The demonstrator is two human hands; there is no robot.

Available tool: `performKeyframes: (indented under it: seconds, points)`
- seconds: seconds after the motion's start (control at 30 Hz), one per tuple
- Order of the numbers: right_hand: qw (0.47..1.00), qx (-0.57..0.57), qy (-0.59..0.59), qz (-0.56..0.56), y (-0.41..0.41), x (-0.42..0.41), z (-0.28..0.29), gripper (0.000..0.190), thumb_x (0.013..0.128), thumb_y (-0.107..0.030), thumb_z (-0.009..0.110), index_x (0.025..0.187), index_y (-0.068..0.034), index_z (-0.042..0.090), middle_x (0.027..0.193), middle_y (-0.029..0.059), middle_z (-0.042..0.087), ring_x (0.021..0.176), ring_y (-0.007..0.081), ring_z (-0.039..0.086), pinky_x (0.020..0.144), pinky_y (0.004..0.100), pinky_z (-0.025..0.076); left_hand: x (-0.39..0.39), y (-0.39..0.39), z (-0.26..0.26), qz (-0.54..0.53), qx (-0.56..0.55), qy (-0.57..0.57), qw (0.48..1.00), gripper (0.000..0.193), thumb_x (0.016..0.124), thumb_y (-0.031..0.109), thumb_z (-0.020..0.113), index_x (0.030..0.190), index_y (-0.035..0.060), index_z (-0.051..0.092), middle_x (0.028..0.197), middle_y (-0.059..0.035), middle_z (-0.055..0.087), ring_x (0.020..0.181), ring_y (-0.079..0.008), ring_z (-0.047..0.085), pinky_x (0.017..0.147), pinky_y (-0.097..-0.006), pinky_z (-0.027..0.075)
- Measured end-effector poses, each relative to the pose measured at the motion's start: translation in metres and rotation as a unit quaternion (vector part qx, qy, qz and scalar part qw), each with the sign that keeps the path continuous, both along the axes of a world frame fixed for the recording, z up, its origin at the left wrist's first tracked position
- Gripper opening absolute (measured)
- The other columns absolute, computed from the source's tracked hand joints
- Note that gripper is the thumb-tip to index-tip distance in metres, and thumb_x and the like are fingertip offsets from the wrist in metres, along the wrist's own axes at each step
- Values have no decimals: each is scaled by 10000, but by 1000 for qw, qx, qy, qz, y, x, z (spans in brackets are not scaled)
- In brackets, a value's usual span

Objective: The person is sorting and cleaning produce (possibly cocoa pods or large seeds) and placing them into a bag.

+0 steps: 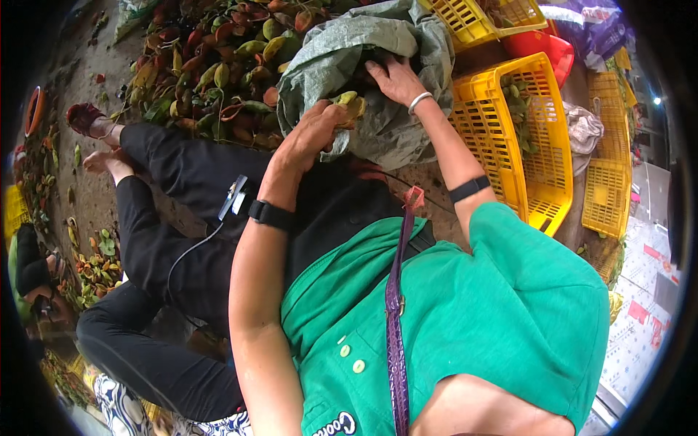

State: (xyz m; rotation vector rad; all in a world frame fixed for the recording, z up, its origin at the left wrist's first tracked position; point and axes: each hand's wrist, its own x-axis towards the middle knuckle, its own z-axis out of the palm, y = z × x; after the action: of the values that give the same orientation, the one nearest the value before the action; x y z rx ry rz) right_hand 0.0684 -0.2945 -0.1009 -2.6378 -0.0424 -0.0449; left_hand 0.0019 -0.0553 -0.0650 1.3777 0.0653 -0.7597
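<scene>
My left hand (322,124) is closed around several yellow-green pod pieces (349,103) at the near left edge of a grey-green woven plastic sack (357,41). Over the sack's mouth, my right hand (393,79), with a light bangle at the wrist, reaches in with thumb and fingers apart. Its fingertips lie in dark shadow, so whether they touch something is hidden. Beyond my left hand, a large heap of red, orange and green seed pods (218,71) spreads over the ground, up against the sack.
Yellow plastic crates (491,82) stand right of the sack, one with green leaves inside. Behind them are a red plastic container (559,57) and purple bags (605,32). Another person's dark-trousered leg (158,349) is at lower left. A cable (188,250) runs from a small device over my lap.
</scene>
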Motion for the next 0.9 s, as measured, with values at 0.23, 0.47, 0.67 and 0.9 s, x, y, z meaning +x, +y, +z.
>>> performKeyframes:
  seconds: [0.23,0.47,0.67,0.9]
  points:
    - [889,386,154,189,36,-34,62,320,881,-246,663,1147,-79,600,861,-21,592,781,30,517,675,195,447,2,5,12,5,-95,84,992,307,961,316,413,1082,82,571,957,-34,620,656,-59,454,554,-211,351]
    - [948,126,74,281,49,-35,50,298,696,-117,702,966,-44,600,860,122,613,799,264,613,694,338,484,-5,-4,20,-59,94,-108,988,469,954,380,391,1005,-62,542,875,-115,628,791,-191,557,695,-328,444]
    - [976,82,5,203,78,-57,25,316,672,-129,684,940,-43,542,851,174,602,839,381,593,708,423,476,-9,-11,8,-67,290,-165,940,523,913,408,447,975,-103,540,872,-262,614,832,-329,606,753,-391,461]
    - [910,300,224,178,40,-46,49,261,808,-56,577,1067,-27,564,959,36,609,849,97,570,761,253,488,-8,0,6,-27,91,-97,991,472,908,396,466,998,-49,593,821,-107,625,708,-161,547,617,-296,428]
